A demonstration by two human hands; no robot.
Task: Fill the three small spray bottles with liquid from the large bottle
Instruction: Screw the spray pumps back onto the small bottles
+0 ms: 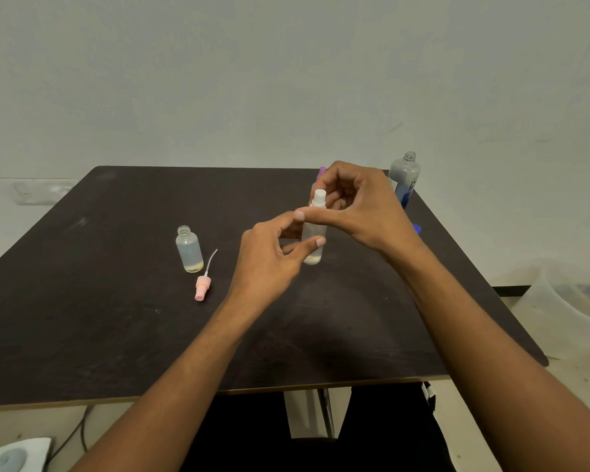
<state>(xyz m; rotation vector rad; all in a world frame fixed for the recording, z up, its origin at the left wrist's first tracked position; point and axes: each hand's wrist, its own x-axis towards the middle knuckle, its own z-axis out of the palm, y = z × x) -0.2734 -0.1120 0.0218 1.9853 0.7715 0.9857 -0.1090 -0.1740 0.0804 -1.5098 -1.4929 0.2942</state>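
A plain pale wall [286, 80] fills the far side, with a white socket plate [38, 192] low on the left. A dark, scuffed table [82, 318] stands on a pale leg [307, 413]. A translucent plastic tub [566, 308] sits on the right, and a dark cable [72, 434] crosses the pale floor [576, 386] near left.

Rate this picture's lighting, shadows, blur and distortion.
Head view: dim, even light with no glare. A soft, broad shadow lies on the near part of the table. Wide-angle distortion bows the table's edges. The held spray bottle is fairly sharp. The large bottle has a label too soft to read.
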